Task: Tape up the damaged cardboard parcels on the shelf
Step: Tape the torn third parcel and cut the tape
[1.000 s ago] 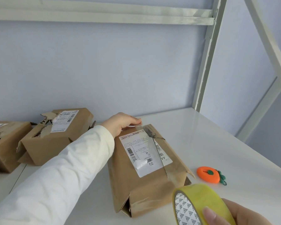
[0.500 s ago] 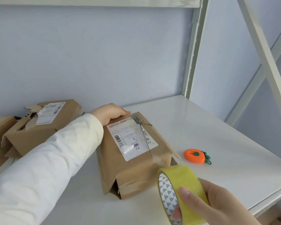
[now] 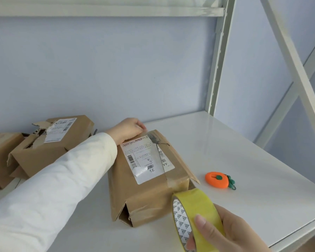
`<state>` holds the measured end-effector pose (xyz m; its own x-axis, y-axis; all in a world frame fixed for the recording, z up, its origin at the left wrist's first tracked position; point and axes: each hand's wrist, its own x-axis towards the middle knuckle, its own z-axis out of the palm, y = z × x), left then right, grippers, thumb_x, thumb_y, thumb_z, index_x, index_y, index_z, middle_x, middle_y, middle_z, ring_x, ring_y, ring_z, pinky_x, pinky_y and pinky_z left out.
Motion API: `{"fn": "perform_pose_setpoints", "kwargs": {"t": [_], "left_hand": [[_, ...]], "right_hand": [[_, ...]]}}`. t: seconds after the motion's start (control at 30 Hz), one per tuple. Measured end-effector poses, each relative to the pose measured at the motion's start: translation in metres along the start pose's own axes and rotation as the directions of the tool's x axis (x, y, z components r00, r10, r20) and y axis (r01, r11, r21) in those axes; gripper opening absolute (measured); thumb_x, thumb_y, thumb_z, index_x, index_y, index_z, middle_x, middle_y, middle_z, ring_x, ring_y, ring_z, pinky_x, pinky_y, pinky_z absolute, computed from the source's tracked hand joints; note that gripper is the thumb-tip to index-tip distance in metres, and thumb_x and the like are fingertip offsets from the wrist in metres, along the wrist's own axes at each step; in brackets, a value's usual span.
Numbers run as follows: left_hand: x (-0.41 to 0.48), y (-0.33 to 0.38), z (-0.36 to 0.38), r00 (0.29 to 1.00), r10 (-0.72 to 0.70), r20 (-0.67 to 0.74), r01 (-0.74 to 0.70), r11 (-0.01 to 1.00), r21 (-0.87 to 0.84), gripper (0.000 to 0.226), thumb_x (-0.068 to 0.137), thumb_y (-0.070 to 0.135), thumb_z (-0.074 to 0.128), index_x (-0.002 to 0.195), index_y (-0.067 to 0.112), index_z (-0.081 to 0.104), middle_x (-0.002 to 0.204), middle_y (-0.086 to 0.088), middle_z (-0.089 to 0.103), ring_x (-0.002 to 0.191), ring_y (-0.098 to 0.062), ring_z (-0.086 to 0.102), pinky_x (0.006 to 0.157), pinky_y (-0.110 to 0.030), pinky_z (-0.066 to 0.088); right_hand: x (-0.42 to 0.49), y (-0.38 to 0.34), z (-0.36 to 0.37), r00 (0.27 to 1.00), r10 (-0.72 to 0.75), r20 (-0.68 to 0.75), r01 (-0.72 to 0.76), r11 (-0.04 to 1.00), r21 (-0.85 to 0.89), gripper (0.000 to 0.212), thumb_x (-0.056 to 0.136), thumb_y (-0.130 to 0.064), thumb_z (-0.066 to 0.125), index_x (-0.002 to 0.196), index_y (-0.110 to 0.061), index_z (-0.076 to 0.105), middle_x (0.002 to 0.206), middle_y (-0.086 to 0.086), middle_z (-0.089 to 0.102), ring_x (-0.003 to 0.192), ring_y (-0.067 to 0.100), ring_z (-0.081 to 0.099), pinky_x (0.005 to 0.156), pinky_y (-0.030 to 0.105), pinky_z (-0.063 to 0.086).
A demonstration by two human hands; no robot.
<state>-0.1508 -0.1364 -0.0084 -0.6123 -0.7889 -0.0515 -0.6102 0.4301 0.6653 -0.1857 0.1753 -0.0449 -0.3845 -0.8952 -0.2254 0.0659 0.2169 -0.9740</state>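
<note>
A brown cardboard parcel [image 3: 145,190] with a white shipping label lies in the middle of the white shelf [image 3: 244,171]. Its near end gapes open. My left hand [image 3: 129,130] rests on the parcel's far edge, fingers pressing down there. My right hand [image 3: 225,231] grips a yellow tape roll [image 3: 195,213] just in front of the parcel's near right corner. A clear strip of tape seems to run from the roll over the parcel's top toward my left hand. Two torn parcels lie at the left, one with a ripped top [image 3: 49,142] and one at the frame's edge [image 3: 0,157].
An orange carrot-shaped cutter [image 3: 217,181] lies on the shelf to the right of the parcel. A white upright post [image 3: 218,70] and a diagonal brace [image 3: 289,60] stand at the right. The shelf's front edge [image 3: 298,239] runs close behind my right hand.
My right hand has drawn the tape roll up and closer to the parcel's near right corner. My left hand has stayed on the far edge. The view has shifted.
</note>
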Motion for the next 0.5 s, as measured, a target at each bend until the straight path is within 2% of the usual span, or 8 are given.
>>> {"fn": "perform_pose_setpoints", "kwargs": {"t": [0.07,0.1,0.17,0.23,0.3,0.33,0.4,0.5], "left_hand": [[-0.011,0.004,-0.006,0.957,0.247,-0.153,-0.228,0.965,0.133,0.018,0.093,0.025,0.058,0.109,0.017,0.061,0.109,0.002,0.059,0.102,-0.016,0.056,0.085,-0.024,0.041],[-0.024,0.011,-0.010,0.923,0.356,-0.148,-0.333,0.929,0.158,0.026,0.093,0.031,0.057,0.117,0.022,0.059,0.119,0.005,0.056,0.115,-0.013,0.050,0.095,-0.024,0.037],[-0.061,0.028,-0.016,0.878,0.474,0.066,-0.478,0.873,0.098,0.045,0.087,0.049,0.052,0.129,0.036,0.048,0.138,0.015,0.043,0.131,0.000,0.034,0.107,-0.016,0.025],[-0.099,0.035,-0.013,0.823,0.445,0.354,-0.512,0.851,0.120,0.071,0.068,0.067,0.046,0.135,0.051,0.030,0.148,0.028,0.020,0.137,0.012,0.011,0.110,-0.009,0.010],[-0.125,0.025,0.000,0.755,0.433,0.493,-0.616,0.725,0.307,0.085,0.057,0.079,0.041,0.133,0.061,0.008,0.152,0.028,-0.007,0.137,0.011,-0.019,0.114,-0.019,-0.009],[-0.130,0.019,0.007,0.735,0.440,0.516,-0.652,0.669,0.358,0.085,0.057,0.081,0.040,0.130,0.062,0.001,0.152,0.025,-0.015,0.135,0.009,-0.027,0.114,-0.025,-0.016],[-0.130,0.010,0.012,0.745,0.442,0.500,-0.643,0.677,0.358,0.079,0.068,0.074,0.042,0.131,0.058,-0.002,0.153,0.022,-0.018,0.134,0.009,-0.029,0.114,-0.029,-0.019],[-0.115,0.001,0.010,0.777,0.442,0.448,-0.613,0.692,0.381,0.070,0.090,0.052,0.047,0.138,0.049,-0.004,0.153,0.019,-0.019,0.136,0.009,-0.025,0.111,-0.017,-0.018]], "right_hand": [[0.000,-0.001,-0.001,0.999,-0.019,0.028,0.020,1.000,-0.024,0.048,0.062,-0.048,0.053,0.095,-0.016,0.066,0.074,0.000,0.075,0.074,0.013,0.071,0.069,0.019,0.053],[0.000,0.000,-0.003,0.999,-0.026,0.037,0.027,0.999,-0.029,0.048,0.063,-0.048,0.052,0.095,-0.016,0.066,0.074,-0.001,0.074,0.073,0.011,0.070,0.067,0.016,0.051],[0.000,0.001,-0.004,0.999,-0.016,0.036,0.018,0.999,-0.033,0.048,0.062,-0.049,0.051,0.095,-0.017,0.066,0.074,-0.003,0.074,0.074,0.009,0.070,0.067,0.015,0.050],[-0.001,0.001,-0.005,0.999,-0.018,0.033,0.019,1.000,-0.023,0.050,0.060,-0.050,0.052,0.096,-0.018,0.066,0.075,-0.003,0.075,0.075,0.009,0.070,0.071,0.017,0.052],[0.000,0.001,-0.006,0.998,-0.048,0.036,0.048,0.999,-0.015,0.049,0.062,-0.051,0.051,0.097,-0.020,0.066,0.077,-0.005,0.075,0.077,0.007,0.070,0.072,0.017,0.052],[0.002,0.000,-0.007,0.998,-0.058,0.030,0.058,0.998,-0.005,0.044,0.066,-0.051,0.051,0.098,-0.022,0.065,0.077,-0.007,0.075,0.077,0.006,0.069,0.071,0.016,0.052],[0.008,-0.001,-0.006,0.997,-0.078,0.012,0.079,0.997,-0.011,0.030,0.080,-0.045,0.051,0.098,-0.025,0.063,0.075,-0.010,0.074,0.074,0.001,0.068,0.066,0.011,0.049],[0.024,-0.004,0.001,0.989,-0.143,0.031,0.144,0.989,-0.043,0.034,0.082,-0.047,0.049,0.097,-0.020,0.061,0.067,-0.010,0.071,0.066,-0.002,0.063,0.060,0.008,0.043]]}}
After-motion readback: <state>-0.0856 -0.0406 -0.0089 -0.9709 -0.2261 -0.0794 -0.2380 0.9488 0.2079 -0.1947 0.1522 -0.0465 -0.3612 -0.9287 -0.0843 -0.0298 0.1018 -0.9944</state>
